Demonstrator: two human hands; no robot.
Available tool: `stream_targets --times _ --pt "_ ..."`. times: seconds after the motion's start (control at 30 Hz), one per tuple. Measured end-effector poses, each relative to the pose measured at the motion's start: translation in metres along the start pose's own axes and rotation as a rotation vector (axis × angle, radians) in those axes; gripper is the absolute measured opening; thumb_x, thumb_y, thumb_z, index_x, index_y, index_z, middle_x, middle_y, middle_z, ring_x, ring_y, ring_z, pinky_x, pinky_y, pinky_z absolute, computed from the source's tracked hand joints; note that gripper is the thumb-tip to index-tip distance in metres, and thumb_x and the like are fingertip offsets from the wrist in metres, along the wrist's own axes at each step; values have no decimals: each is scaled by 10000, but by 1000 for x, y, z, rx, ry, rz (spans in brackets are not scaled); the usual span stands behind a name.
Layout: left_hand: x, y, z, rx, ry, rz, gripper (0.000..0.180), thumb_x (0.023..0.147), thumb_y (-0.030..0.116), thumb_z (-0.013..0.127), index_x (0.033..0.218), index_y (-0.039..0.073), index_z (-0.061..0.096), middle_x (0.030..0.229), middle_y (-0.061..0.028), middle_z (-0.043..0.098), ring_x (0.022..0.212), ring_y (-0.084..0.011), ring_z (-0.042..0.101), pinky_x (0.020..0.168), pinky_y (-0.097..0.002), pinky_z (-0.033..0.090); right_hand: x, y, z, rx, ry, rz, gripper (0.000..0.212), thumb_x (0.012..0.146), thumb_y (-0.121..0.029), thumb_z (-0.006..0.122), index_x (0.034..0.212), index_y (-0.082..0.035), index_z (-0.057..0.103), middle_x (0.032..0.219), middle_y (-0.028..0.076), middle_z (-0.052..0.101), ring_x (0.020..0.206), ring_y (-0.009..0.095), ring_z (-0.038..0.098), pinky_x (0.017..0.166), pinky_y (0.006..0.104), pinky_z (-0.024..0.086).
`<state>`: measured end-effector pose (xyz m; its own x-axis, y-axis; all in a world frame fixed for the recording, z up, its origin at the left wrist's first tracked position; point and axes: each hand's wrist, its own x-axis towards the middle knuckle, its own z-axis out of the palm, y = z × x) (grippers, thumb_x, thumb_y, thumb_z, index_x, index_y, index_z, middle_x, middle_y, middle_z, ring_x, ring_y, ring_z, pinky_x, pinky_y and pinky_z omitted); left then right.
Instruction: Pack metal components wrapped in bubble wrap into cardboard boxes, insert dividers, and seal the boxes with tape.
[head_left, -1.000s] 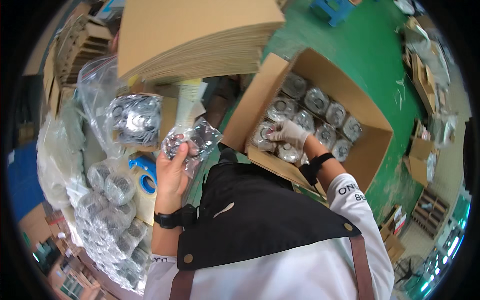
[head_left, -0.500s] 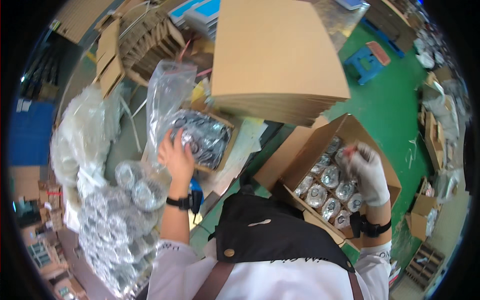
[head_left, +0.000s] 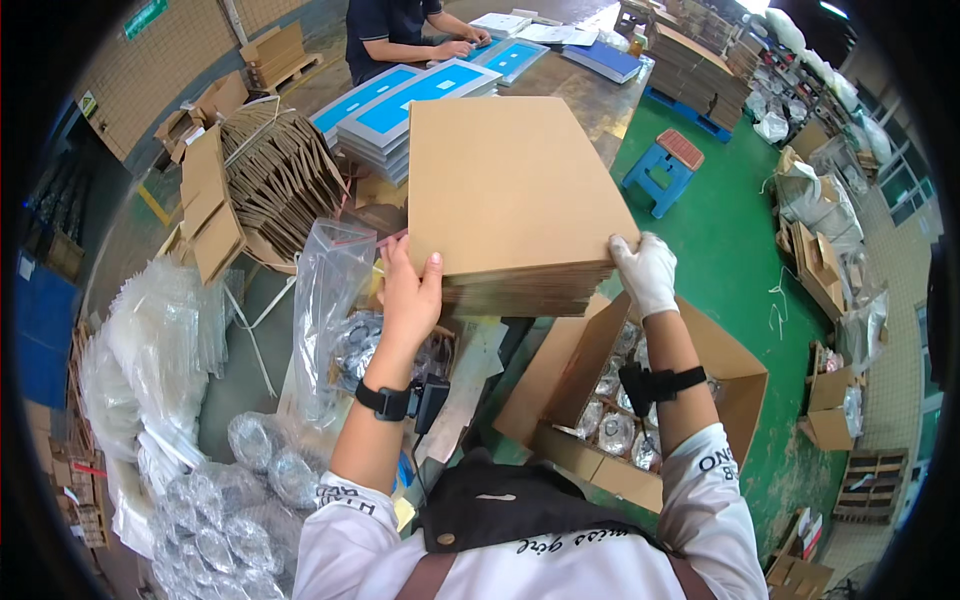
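A thick stack of flat brown cardboard sheets (head_left: pixel 515 185) lies in front of me. My bare left hand (head_left: pixel 410 295) grips the near left corner of the top cardboard, thumb against its edge. At the right corner, my white-gloved right hand (head_left: pixel 647 270) pinches the same cardboard between thumb and fingers. How many sheets they hold, I cannot tell. Below my right forearm stands an open carton (head_left: pixel 725 345) with plastic-wrapped round parts (head_left: pixel 615 432) in divided cells. A smaller box of dark wrapped parts (head_left: pixel 357 345) sits partly hidden behind my left forearm.
Clear plastic bags (head_left: pixel 330 290) and a heap of wrapped parts (head_left: pixel 225 520) lie to the left. Folded cardboard dividers (head_left: pixel 285 170) stand beyond them. Another person's hands (head_left: pixel 465 45) work beside blue-and-grey panels (head_left: pixel 420 95). A blue stool (head_left: pixel 663 172) stands on the green floor.
My left hand has left the wrapped parts in the small box, and my right hand has come out of the carton. Both now hold the cardboard's corners. The view has tilted up.
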<state>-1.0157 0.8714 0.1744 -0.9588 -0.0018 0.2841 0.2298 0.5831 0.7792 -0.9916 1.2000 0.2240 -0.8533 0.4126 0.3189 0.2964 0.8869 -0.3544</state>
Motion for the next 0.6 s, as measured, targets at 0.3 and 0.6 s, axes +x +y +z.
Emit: stream_targets --times 0.3,0.6 --pt "-82 103 1 -1045 -291 -142 455 871 -32 650 1297 -47 491 1199 -155 635 1069 -173 621 916 -297 498 -98 122 -168 1254 -286 203 435 813 -149 725 1181 23 571 1067 79 654 961 170 639 797 302 533" --pt "-170 114 168 -339 -739 47 359 861 47 632 1215 9 590 975 -117 672 901 -241 671 826 -315 517 -183 331 -341 413 -329 236 207 785 65 552 938 -7 671 785 -19 646 722 49 561 681 207 466"
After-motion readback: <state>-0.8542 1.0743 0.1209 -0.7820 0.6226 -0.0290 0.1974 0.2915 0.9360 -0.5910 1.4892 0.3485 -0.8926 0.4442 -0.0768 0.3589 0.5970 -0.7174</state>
